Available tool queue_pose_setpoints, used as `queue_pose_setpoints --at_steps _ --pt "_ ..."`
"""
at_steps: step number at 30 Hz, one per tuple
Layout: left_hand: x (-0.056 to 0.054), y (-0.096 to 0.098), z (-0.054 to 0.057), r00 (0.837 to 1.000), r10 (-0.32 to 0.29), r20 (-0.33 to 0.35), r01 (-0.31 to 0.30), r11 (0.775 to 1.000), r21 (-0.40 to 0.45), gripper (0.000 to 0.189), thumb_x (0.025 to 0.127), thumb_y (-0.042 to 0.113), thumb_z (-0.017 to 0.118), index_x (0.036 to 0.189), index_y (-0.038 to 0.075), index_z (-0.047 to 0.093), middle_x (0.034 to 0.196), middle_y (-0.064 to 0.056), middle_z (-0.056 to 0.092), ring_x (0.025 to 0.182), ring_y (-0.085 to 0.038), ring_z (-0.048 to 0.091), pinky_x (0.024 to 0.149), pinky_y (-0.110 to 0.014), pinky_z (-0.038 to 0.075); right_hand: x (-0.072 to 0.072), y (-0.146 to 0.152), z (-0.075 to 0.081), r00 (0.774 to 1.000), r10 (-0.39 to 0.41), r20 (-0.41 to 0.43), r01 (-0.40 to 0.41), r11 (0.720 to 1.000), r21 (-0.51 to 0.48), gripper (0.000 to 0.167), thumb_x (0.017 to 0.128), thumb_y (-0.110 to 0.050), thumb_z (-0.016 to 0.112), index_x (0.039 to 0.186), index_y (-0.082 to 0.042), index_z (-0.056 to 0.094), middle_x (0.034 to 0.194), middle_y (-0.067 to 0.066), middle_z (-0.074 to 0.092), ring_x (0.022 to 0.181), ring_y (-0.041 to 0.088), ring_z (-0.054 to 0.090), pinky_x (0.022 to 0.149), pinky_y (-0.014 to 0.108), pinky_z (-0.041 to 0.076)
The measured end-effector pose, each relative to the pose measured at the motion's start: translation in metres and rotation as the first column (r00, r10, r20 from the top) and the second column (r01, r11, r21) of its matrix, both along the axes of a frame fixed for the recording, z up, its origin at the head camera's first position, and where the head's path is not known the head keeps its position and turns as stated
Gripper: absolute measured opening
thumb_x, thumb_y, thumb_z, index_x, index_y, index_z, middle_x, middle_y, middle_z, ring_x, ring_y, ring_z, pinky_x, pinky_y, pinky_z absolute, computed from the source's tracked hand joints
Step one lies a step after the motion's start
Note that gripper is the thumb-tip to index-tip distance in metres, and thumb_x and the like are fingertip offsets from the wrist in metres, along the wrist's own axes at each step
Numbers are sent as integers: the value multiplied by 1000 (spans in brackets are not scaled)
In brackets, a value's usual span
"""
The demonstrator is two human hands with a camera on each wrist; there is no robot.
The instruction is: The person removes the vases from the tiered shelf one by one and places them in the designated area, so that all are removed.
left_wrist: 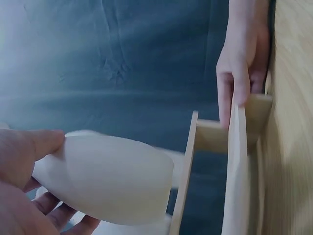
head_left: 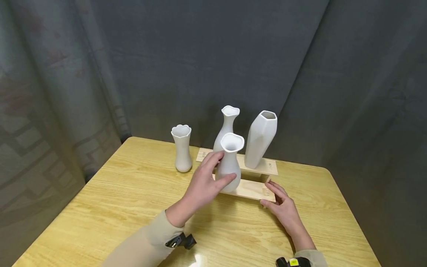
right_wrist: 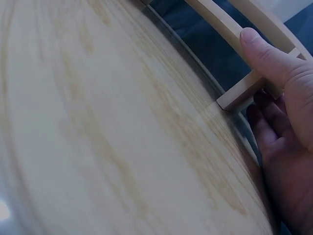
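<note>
My left hand (head_left: 208, 181) grips a white vase with a wavy rim (head_left: 230, 165), thumb on the near side and fingers round the far side. In the left wrist view this vase's base (left_wrist: 161, 196) is raised well off the lower step of a two-step wooden stand (head_left: 250, 188). My right hand (head_left: 281, 207) holds the right end of that lower step, thumb (right_wrist: 257, 46) along its front edge. On the upper step stand a slender white vase with a wavy mouth (head_left: 227, 128), partly hidden behind the held one, and a faceted white vase (head_left: 261, 139).
Left of the stand, a white vase with a scalloped rim (head_left: 182, 152) stands on the wooden table (head_left: 133, 185). Grey curtains (head_left: 200, 66) hang close behind the table's back edge and along both sides.
</note>
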State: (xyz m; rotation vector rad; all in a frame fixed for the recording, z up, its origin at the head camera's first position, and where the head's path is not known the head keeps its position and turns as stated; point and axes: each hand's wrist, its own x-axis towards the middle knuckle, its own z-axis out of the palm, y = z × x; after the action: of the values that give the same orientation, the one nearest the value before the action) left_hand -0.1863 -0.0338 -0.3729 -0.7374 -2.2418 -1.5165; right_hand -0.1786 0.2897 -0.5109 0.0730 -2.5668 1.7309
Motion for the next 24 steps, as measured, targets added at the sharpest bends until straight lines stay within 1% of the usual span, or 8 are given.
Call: queue_pose_setpoints --at_steps 3,6,8,13,16,19,24 --pt "-1 -20 1 998 20 -62 -20 1000 -1 62 93 10 91 149 7 63 137 -9 66 122 -27 67 101 -51 60 0 0 1 1000 2 -2 -2 1000 -2 75 99 -30 87 164 -12 53 176 8 33 165 33 25 106 1 31" --pt "-1 -38 3 995 53 -87 -55 998 -15 62 91 7 92 147 6 64 136 -10 66 123 -29 67 104 -54 58 -1 0 1 1000 3 -4 -3 1000 -1 76 100 -30 86 165 -11 53 176 9 32 165 35 25 106 1 31" --pt "0 -51 4 994 77 -79 -80 996 -33 63 91 8 92 147 6 64 137 -10 65 125 -29 67 107 -55 57 0 0 1 1000 1 -3 -1 1000 -2 76 100 -31 86 165 -12 52 177 9 31 165 35 24 105 1 32" --pt "2 -82 6 991 128 -32 -130 989 -74 63 93 8 91 149 9 63 140 -9 64 127 -31 66 108 -56 56 1 -3 1 1000 -2 2 2 1000 -1 76 100 -31 86 166 -13 52 177 8 31 165 35 24 105 1 31" --pt "1 -99 3 987 158 -30 -160 983 -87 62 93 5 90 148 9 62 140 -11 64 126 -33 65 106 -58 56 0 -4 2 1000 -8 2 8 1000 9 75 100 -32 86 165 -13 53 176 8 32 165 34 24 106 1 30" --pt "-2 -116 -1 981 189 -39 -192 977 -97 63 93 3 89 149 7 61 139 -14 64 125 -35 65 105 -58 56 0 -6 4 1000 -19 5 19 1000 18 75 100 -33 86 165 -14 54 176 9 32 165 34 25 108 2 28" --pt "-9 -139 -9 972 232 -31 -234 966 -111 65 94 1 87 152 4 59 142 -18 62 127 -38 63 106 -60 55 1 -8 4 1000 -19 12 19 1000 -2 75 99 -31 86 165 -13 54 176 9 33 165 34 25 108 2 29"
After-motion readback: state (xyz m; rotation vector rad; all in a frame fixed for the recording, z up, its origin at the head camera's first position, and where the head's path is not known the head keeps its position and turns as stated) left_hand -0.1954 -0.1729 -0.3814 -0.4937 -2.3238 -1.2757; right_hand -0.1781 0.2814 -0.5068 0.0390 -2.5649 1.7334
